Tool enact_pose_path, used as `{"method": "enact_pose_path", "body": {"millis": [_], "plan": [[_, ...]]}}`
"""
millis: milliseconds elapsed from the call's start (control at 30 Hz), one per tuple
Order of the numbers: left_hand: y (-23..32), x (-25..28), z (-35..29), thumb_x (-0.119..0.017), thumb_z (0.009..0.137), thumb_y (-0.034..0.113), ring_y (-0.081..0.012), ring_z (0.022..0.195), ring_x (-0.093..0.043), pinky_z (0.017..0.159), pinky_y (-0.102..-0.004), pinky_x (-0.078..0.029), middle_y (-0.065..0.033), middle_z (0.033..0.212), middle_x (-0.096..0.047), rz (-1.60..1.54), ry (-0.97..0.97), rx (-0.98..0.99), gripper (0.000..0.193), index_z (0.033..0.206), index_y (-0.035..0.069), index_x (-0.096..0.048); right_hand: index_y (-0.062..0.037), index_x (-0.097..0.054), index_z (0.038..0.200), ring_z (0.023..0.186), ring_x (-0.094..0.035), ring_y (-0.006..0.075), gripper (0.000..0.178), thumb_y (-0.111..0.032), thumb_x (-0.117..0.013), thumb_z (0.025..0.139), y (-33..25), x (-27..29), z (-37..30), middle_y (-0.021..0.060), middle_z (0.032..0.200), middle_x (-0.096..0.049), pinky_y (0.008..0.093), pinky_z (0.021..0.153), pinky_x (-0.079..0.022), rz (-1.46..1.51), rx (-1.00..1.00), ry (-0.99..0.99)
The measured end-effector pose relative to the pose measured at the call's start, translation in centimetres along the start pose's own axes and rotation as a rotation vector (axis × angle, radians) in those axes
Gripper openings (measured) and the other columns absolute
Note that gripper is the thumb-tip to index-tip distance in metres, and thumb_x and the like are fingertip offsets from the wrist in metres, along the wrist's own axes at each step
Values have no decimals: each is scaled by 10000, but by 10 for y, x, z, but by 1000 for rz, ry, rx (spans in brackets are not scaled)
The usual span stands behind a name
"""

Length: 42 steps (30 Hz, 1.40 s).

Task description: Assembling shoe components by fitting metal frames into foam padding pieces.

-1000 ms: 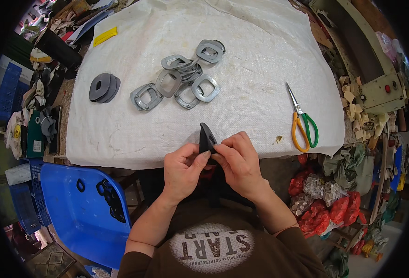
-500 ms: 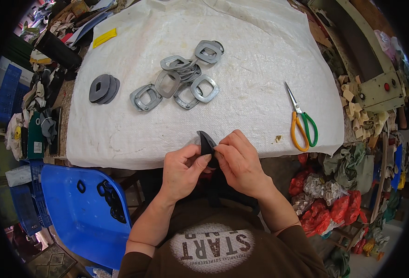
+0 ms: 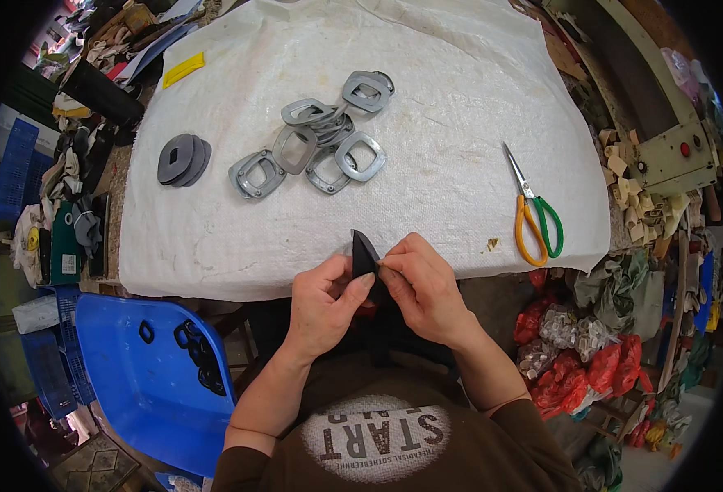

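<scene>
Just off the near edge of the white woven sheet (image 3: 427, 213), a thin black pointed piece (image 3: 363, 254), seemingly folded, stands tilted between my hands. My left hand (image 3: 326, 303) is closed on its left side, thumb pressed against the black surface. With thumb and forefinger pinched, my right hand (image 3: 420, 287) grips its right edge. The fingers hide its lower part. Beyond my hands lies a loose pile of grey metal frames (image 3: 362, 175) with squarish openings, some with small studs. A stack of dark grey slotted pads (image 3: 167, 170) sits to their left.
Scissors (image 3: 528, 194) with orange and green handles lie at the right of the sheet. A yellow strip (image 3: 184, 70) is at the far left. Below the table's left edge stands a blue tub (image 3: 124, 410) holding black rings (image 3: 207, 371). Red bags (image 3: 560, 384) crowd the lower right.
The black piece has turned slightly, showing more of its flat side and a more upright tip. Both hands keep their grip, with only small shifts.
</scene>
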<state>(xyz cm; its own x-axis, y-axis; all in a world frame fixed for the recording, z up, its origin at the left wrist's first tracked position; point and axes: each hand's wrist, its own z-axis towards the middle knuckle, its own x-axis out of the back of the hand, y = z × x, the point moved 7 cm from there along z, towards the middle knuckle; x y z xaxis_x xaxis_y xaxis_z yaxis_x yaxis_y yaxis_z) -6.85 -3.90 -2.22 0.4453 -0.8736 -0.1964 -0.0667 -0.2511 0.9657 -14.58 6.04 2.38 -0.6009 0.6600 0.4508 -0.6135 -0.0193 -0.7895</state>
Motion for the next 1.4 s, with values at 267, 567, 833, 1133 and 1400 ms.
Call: {"method": "enact_pose_path", "body": {"millis": [267, 567, 833, 1133, 1400], "plan": [[-1, 4, 2, -586, 839, 56, -45, 613, -528, 550, -195, -439, 0, 671, -571, 97, -18, -36, 90, 847, -33, -584, 9, -532, 845, 689, -502, 291, 159, 52, -609, 712, 0, -1, -1, 125, 776, -502, 356, 578, -408, -37, -5, 15], [-5, 2, 4, -568, 853, 83, -39, 615, -516, 542, -183, -420, -1, 701, -571, -8, -34, -7, 105, 863, -21, -574, 9, -530, 856, 687, -500, 277, 94, 29, -577, 777, 12, -3, -5, 121, 769, -500, 339, 585, -411, 136, -141, -21], [1, 0, 3, -589, 860, 100, -52, 643, -532, 583, -195, -465, -18, 751, -600, -5, -2, -21, 139, 895, -34, -584, 3, -528, 837, 686, -497, 275, 85, 15, -589, 778, 9, -2, -4, 116, 763, -496, 331, 591, -407, 95, -118, 24], [4, 5, 4, -604, 823, 56, -40, 616, -488, 552, -201, -416, -8, 684, -565, 186, -8, -53, 100, 795, -34, -569, -5, -543, 835, 720, -504, 294, 152, 44, -606, 706, 0, -2, -3, 116, 789, -508, 361, 619, -406, -79, -28, 16], [3, 1, 4, -563, 842, 49, -29, 673, -478, 603, -186, -413, 18, 762, -545, 234, -97, -48, 88, 895, -20, -554, -1, -550, 866, 753, -503, 285, 172, 11, -607, 704, -8, -1, 1, 115, 802, -519, 367, 672, -399, -205, 64, -114]]}}
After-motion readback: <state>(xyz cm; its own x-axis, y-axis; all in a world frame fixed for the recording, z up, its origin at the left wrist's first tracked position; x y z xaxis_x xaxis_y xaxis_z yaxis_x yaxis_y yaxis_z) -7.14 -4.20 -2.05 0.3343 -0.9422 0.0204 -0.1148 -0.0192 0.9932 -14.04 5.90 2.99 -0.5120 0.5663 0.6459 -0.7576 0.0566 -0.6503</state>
